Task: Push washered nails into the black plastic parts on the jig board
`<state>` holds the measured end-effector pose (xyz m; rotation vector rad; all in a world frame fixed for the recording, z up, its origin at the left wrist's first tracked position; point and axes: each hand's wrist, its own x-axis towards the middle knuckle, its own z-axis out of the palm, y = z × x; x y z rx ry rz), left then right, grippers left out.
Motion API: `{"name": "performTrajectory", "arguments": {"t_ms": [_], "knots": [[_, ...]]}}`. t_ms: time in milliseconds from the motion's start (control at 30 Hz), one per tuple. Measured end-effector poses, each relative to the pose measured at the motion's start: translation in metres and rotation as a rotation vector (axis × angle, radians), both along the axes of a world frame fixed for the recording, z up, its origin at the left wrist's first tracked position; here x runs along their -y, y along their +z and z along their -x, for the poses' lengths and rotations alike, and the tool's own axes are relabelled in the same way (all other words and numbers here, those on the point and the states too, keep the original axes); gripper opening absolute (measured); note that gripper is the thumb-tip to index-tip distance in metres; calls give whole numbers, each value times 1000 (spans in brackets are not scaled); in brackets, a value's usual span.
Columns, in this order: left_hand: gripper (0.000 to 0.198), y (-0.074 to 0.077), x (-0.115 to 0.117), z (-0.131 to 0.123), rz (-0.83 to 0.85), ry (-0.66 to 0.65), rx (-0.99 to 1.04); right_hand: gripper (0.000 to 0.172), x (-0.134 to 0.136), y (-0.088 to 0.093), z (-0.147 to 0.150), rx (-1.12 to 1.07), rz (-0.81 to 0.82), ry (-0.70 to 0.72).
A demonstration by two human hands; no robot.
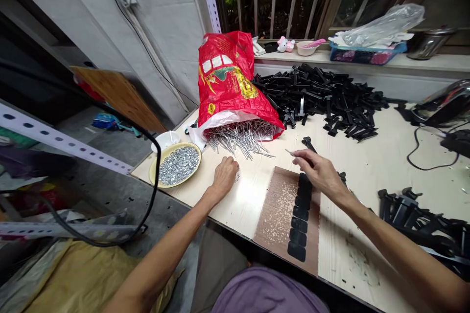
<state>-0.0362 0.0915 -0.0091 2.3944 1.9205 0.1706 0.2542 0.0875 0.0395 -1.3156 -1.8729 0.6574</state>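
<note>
Tabletop [249,200]: pin [289,151] pinched between right hand's [318,172] fingers [300,154].

No text can be read. Yellow and white print is seen on the red bag [229,83], but no letters can be made out.

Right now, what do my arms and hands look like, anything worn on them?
The left forearm and right forearm are bare, no sleeves in view. The left hand and right hand wear no gloves; no watch, bracelet or ring shows. Purple clothing shows below them.
</note>
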Motion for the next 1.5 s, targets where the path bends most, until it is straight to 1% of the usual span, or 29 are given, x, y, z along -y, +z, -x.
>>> {"name": "performTrajectory", "arguments": {"t_ms": [100, 167, 300, 400, 500, 567, 667, 733, 800, 900, 933, 1000, 1100, 1200, 1267, 1400, 1500], "knots": [[26, 2, 4, 4, -16, 9, 115, 22, 5, -1, 13, 12, -114, 22], [24, 5, 10, 5, -41, -10, 142, 22, 8, -3, 17, 4, -128, 38], [21, 7, 19, 3, -36, -91, 73, 22, 17, -7, 19, -12, -111, 65], [22, 5, 19, 0, -8, -129, -21, 22, 24, -8, 21, -18, -104, 76], [21, 3, 14, 0, 6, -128, -61, 22, 30, -10, 26, -18, -108, 95], [17, 3, 10, 2, 37, -101, -7, 23, 33, -13, 29, -13, -114, 106], [10, 5, 8, 4, 70, -51, 150, 23, 36, -17, 36, -9, -126, 119], [9, 9, 10, 2, 47, -11, 342, 24, 38, -19, 42, 6, -124, 132], [10, 14, 16, -5, 63, 76, 660, 25, 40, -20, 49, 41, -118, 149], [21, 22, 30, -23, 200, 206, 1218, 28, 41, -19, 59, 91, -132, 170], [25, 25, 34, -30, 229, 224, 1354, 28, 41, -19, 62, 107, -143, 171], [29, 29, 42, -42, 242, 244, 1519, 29, 41, -16, 67, 138, -164, 163], [28, 33, 49, -55, 235, 265, 1641, 29, 42, -12, 68, 176, -175, 139], [26, 34, 50, -60, 249, 247, 1715, 30, 46, -8, 65, 192, -178, 120], [25, 35, 51, -61, 234, 235, 1709, 29, 49, -6, 63, 214, -182, 110], [24, 37, 51, -60, 169, 237, 1618, 27, 53, -3, 61, 238, -190, 78], [27, 38, 51, -60, 187, 245, 1611, 22, 55, -3, 61, 210, -180, 65]]}}
